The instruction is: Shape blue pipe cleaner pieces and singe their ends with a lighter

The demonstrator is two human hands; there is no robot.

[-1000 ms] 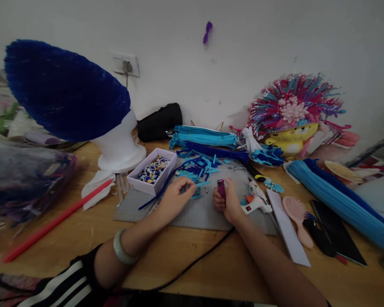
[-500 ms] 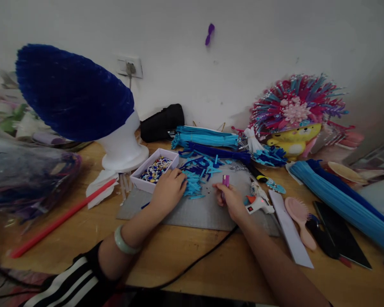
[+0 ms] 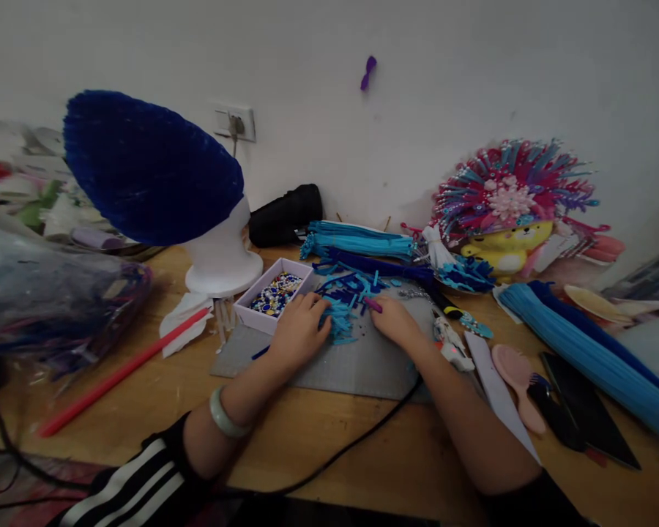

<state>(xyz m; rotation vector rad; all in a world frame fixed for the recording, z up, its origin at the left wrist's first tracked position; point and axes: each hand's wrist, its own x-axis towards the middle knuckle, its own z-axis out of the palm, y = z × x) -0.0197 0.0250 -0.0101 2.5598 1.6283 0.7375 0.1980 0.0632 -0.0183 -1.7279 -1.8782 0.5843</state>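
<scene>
My left hand (image 3: pixel 302 331) rests at the left edge of a heap of light-blue pieces (image 3: pixel 340 322), beside a white box (image 3: pixel 252 320) of blue, white and gold beads. Its fingers are curled together over the pieces, and anything under the fingertips is hidden. My right hand (image 3: pixel 396 322) is closed on a purple lighter (image 3: pixel 372 304), which lies tilted near the heap's right side. Dark-blue pieces are scattered behind the heap. A grey board (image 3: pixel 329 369) lies under both hands. The glue gun (image 3: pixel 455 353) is right of my right wrist.
A white foam head (image 3: pixel 222 260) bears a large blue headpiece (image 3: pixel 154 168) at the left. Blue stem bundles (image 3: pixel 362 240) lie at the back. A red stick (image 3: pixel 124 373), pink brush (image 3: pixel 519 380) and black cable (image 3: pixel 340 455) are on the table (image 3: pixel 389 468).
My right hand has moved forward to the heap, and the lighter has tipped from upright to lying over. The whole view has shifted slightly. My left hand stays by the heap.
</scene>
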